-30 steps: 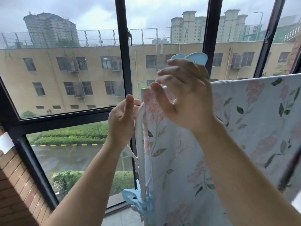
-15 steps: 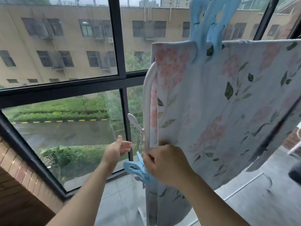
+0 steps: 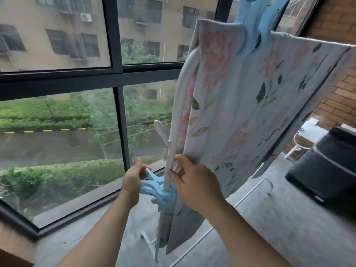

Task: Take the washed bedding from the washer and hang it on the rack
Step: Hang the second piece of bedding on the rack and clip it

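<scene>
The bedding (image 3: 240,112) hangs over the top bar of the white rack (image 3: 185,78), by the big window (image 3: 77,74). It has pink flowers and green leaves on it. A blue top clip (image 3: 250,31) bites it near the corner, so that end looks held fast.

I think the bedding is soft and floppy, and a bit heavy if it is wet from the wash. It will not break, but it can slide off the smooth bar. The best place to hold it is along the side edge, close to the rack pole, where a clip can grab cloth and pole together.

The left hand (image 3: 133,178) is down low beside the pole. Its fingers are curled on the handles of a blue low clip (image 3: 158,187), and that clip sits around the pole.

The right hand (image 3: 194,182) is just beside it. Its thumb and fingers are bent and close together, and they look to pinch the edge of the bedding against the pole. It is blurry there, so I am not fully sure.
</scene>
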The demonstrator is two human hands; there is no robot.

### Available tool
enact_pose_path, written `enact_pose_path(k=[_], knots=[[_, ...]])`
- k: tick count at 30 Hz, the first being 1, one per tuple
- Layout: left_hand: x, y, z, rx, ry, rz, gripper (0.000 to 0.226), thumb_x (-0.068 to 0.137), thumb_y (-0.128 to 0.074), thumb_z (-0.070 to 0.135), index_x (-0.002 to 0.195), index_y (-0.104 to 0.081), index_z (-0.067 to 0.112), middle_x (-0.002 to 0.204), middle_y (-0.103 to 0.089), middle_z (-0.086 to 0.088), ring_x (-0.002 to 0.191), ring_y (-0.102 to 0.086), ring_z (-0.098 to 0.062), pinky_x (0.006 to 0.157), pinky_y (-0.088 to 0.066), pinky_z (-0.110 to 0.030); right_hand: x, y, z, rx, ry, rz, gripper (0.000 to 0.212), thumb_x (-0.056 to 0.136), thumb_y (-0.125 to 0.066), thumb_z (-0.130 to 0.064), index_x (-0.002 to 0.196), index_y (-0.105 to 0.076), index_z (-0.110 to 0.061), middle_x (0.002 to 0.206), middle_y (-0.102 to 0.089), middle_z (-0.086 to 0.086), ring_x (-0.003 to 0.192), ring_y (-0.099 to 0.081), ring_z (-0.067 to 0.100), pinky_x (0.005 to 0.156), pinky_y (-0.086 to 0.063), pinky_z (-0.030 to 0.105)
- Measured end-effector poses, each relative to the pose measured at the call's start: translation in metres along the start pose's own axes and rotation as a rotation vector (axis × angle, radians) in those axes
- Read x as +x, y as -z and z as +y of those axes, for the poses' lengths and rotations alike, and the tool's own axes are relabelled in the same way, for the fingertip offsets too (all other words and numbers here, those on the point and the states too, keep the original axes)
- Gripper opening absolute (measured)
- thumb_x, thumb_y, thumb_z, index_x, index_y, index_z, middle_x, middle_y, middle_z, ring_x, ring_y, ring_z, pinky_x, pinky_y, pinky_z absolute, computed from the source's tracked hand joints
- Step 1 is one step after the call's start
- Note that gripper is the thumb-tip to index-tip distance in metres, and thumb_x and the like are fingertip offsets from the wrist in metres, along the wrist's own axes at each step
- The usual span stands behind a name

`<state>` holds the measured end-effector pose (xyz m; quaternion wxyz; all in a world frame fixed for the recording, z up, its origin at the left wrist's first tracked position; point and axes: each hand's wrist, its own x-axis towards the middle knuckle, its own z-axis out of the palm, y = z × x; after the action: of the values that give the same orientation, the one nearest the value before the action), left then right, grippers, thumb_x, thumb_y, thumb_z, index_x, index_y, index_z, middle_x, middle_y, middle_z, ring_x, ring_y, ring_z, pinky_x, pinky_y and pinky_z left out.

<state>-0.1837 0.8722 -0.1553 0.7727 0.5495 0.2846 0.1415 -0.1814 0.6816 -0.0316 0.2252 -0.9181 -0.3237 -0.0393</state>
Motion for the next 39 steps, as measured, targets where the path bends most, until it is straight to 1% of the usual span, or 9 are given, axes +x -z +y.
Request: enact_pose_path(k=[3,6,12,16,22,26,31,35,39], knots=[[0.0,-0.003,0.014,-0.019,-0.054,0.075,0.054,0.087,-0.051,0.055,0.061,-0.05,0.009,0.05,-0.047,-0.001,0.05,-0.044,-0.024,0.053,-0.037,-0.031,-0.002,-0.003,-0.004,-0.002,-0.022,0.019,0.029,0.099,-0.05,-0.046,0.125,-0.037,-0.041,0.097,-0.068,-0.011,0.084,-0.065,0.02,0.068,-0.049,0.031],[-0.001,-0.003,0.03,-0.031,-0.108,0.117,0.055,0.09,-0.051,0.055,0.056,-0.044,0.012,0.049,-0.041,-0.002,0.045,-0.041,-0.022,0.05,-0.035,-0.029,-0.007,-0.01,-0.007,-0.001,-0.048,0.033,0.032,0.1,-0.05,-0.043,0.127,-0.033,-0.042,0.099,-0.066,-0.01,0.086,-0.063,0.02,0.071,-0.054,0.037],[-0.001,-0.004,0.045,0.058,-0.208,0.276,0.06,0.087,-0.051,0.058,0.054,-0.044,0.009,0.052,-0.046,-0.006,0.051,-0.047,-0.023,0.056,-0.042,-0.034,-0.015,-0.017,-0.014,0.047,-0.082,0.07,0.035,0.101,-0.049,-0.041,0.127,-0.026,-0.045,0.095,-0.066,-0.01,0.082,-0.064,0.021,0.07,-0.056,0.04],[-0.007,-0.002,0.047,0.175,-0.305,0.36,0.073,0.088,-0.046,0.061,0.058,-0.039,-0.004,0.051,-0.04,-0.008,0.051,-0.041,-0.023,0.054,-0.041,-0.043,-0.022,-0.019,-0.017,0.1,-0.133,0.08,0.037,0.101,-0.049,-0.037,0.129,-0.027,-0.044,0.086,-0.059,-0.016,0.081,-0.063,0.022,0.069,-0.054,0.042],[-0.015,0.015,0.071,0.116,-0.268,0.585,0.062,0.092,-0.049,0.053,0.049,-0.036,0.011,0.05,-0.038,-0.004,0.058,-0.04,-0.027,0.063,-0.039,-0.038,-0.037,-0.02,-0.019,0.149,-0.173,0.126,0.034,0.101,-0.049,-0.034,0.131,-0.034,-0.039,0.083,-0.061,-0.014,0.076,-0.062,0.017,0.065,-0.051,0.036],[-0.045,0.022,0.068,-0.031,-0.267,0.506,0.055,0.088,-0.055,0.05,0.056,-0.039,0.008,0.057,-0.035,-0.008,0.053,-0.036,-0.022,0.056,-0.034,-0.032,-0.049,-0.015,-0.018,0.213,-0.217,0.143,0.019,0.101,-0.05,-0.034,0.115,-0.039,-0.034,0.086,-0.063,-0.008,0.072,-0.061,0.014,0.066,-0.053,0.036],[-0.116,-0.009,0.062,-0.16,-0.386,0.292,0.058,0.095,-0.057,0.031,0.044,-0.036,0.014,0.039,-0.029,0.001,0.037,-0.029,-0.015,0.042,-0.028,-0.021,-0.069,-0.01,-0.01,0.31,-0.244,0.1,0.018,0.097,-0.06,-0.037,0.102,-0.044,-0.031,0.087,-0.062,-0.009,0.073,-0.063,0.012,0.064,-0.057,0.032],[-0.165,-0.04,0.077,-0.02,-0.678,0.16,0.063,0.09,-0.056,0.038,0.045,-0.034,-0.001,0.041,-0.028,-0.015,0.041,-0.029,-0.021,0.046,-0.03,-0.03,-0.095,0.01,0.004,0.919,-0.562,0.072,0.018,0.098,-0.06,-0.032,0.105,-0.055,-0.016,0.084,-0.072,0.006,0.057,-0.066,0.021,0.046,-0.048,0.028],[-0.208,-0.08,0.076,0.193,-0.942,0.035,0.063,0.092,-0.053,0.036,0.048,-0.036,-0.006,0.045,-0.032,-0.021,0.044,-0.031,-0.033,0.045,-0.03,-0.045,-0.139,0.034,0.028,1.377,-0.815,-0.028,0.04,0.101,-0.05,-0.045,0.115,-0.062,-0.01,0.092,-0.076,0.016,0.075,-0.068,0.03,0.067,-0.053,0.038]])
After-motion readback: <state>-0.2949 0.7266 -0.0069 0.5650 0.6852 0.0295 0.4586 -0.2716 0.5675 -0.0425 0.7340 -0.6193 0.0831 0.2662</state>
